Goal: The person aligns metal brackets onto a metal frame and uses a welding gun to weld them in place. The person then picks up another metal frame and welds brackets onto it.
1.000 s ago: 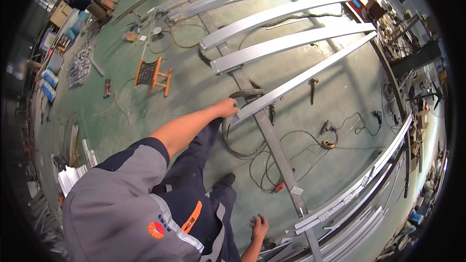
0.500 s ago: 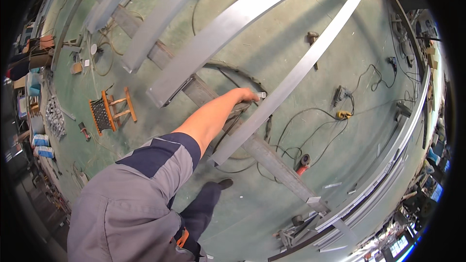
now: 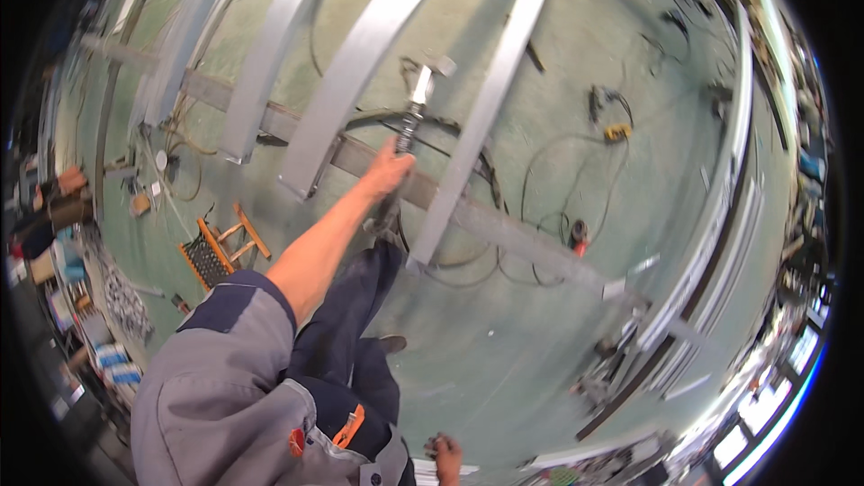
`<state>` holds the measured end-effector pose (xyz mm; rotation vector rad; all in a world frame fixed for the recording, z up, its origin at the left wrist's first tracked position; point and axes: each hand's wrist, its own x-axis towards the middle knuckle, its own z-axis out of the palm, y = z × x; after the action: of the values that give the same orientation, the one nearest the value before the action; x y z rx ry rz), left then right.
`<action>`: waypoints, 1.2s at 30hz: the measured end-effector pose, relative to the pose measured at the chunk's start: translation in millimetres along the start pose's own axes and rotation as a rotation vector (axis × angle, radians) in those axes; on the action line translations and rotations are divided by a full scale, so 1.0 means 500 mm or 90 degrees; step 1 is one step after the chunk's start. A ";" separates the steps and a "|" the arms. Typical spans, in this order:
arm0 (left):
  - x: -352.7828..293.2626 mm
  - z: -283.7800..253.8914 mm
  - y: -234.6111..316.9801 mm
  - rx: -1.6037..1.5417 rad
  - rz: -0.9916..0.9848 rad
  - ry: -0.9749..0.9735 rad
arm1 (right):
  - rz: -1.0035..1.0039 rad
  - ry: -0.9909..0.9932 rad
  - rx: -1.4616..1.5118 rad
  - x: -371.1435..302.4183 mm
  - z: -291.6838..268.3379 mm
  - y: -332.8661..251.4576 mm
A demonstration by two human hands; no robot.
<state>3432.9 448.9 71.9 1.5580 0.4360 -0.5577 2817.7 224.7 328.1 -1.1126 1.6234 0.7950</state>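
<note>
My left hand [image 3: 391, 169] is wrapped round a hand tool [image 3: 412, 124]. The tool has a dark, ribbed, coil-like shaft and a bright metal end pointing away from me. Its exact kind is unclear, and its far tip is blurred. Beneath the hand runs a grey steel crossbar [image 3: 360, 162], with long silver profiles lying across it. One silver profile [image 3: 486, 117] is just right of the hand; another [image 3: 337, 94] is to its left. Low in the view, my right hand [image 3: 447, 461] has bent fingers round something small and dark that I cannot make out.
An orange-framed stool [image 3: 220, 247] stands on the left. Cables, a yellow item [image 3: 618, 132] and a red power tool [image 3: 579, 238] lie on the floor to the right. Beyond them is a stack of long metal profiles [image 3: 720, 243].
The view has shifted. My left hand has drawn back from beside the right-hand profile, and the tool's ribbed shaft now shows. My right hand has come into view at the bottom.
</note>
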 end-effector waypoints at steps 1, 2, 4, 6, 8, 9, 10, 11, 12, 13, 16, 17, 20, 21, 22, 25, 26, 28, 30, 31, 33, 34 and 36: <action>-0.046 -0.001 0.012 -0.020 0.045 -0.027 | -0.008 -0.011 0.007 0.000 0.007 0.023; -0.088 -0.024 0.022 -0.041 0.094 -0.032 | -0.023 -0.034 -0.002 0.021 0.006 0.033; -0.192 -0.064 0.028 -0.035 0.082 -0.047 | -0.067 -0.030 -0.028 0.050 0.007 0.060; -0.321 -0.084 0.028 -0.033 0.088 -0.057 | -0.094 -0.030 -0.010 0.075 0.003 0.107; -0.469 -0.083 0.030 -0.015 0.065 -0.089 | -0.129 -0.032 0.026 0.106 0.009 0.164; -0.548 -0.076 0.034 -0.028 0.036 -0.108 | -0.148 -0.030 0.048 0.122 0.002 0.196; -0.626 -0.066 0.023 -0.057 0.001 -0.136 | -0.169 -0.010 0.063 0.115 -0.021 0.237; -0.697 -0.057 0.005 -0.047 0.007 -0.158 | -0.178 0.008 0.067 0.110 -0.034 0.279; -0.758 -0.041 -0.006 -0.038 0.019 -0.175 | -0.193 0.023 0.070 0.112 -0.044 0.312; -0.812 -0.014 -0.013 -0.048 0.032 -0.181 | -0.211 0.035 0.069 0.122 -0.059 0.337; -0.930 0.054 -0.013 -0.060 0.071 -0.191 | -0.215 0.042 0.106 0.160 -0.111 0.476; -0.945 0.065 -0.006 -0.050 0.090 -0.188 | -0.212 0.042 0.119 0.176 -0.129 0.506; -1.011 0.176 0.054 0.016 0.159 -0.251 | -0.142 0.089 0.204 0.125 -0.184 0.683; -1.026 0.207 0.077 0.015 0.175 -0.257 | -0.125 0.106 0.225 0.115 -0.204 0.723; -1.055 0.237 0.111 0.010 0.193 -0.270 | -0.113 0.126 0.249 0.119 -0.220 0.751; -1.131 0.309 0.184 0.015 0.219 -0.349 | -0.065 0.122 0.276 0.126 -0.252 0.835; -1.146 0.335 0.198 0.023 0.229 -0.380 | -0.058 0.106 0.280 0.140 -0.257 0.849; -1.165 0.385 0.198 -0.011 0.147 -0.484 | -0.046 0.080 0.287 0.169 -0.265 0.855; -1.181 0.435 0.185 -0.049 0.022 -0.610 | -0.088 0.061 0.207 0.193 -0.283 0.814; -1.183 0.458 0.163 -0.017 0.008 -0.623 | -0.134 0.053 0.161 0.194 -0.301 0.769; -1.212 0.529 0.129 0.084 0.005 -0.574 | -0.230 0.065 0.088 0.227 -0.344 0.737; -1.224 0.576 0.104 0.127 0.007 -0.561 | -0.278 0.094 0.058 0.275 -0.375 0.745; -1.223 0.658 0.038 0.207 0.018 -0.571 | -0.345 0.145 0.027 0.343 -0.461 0.724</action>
<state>2923.6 155.7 442.3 1.4353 -0.3767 -1.2640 2381.9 104.0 232.8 -1.5619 1.4048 0.2847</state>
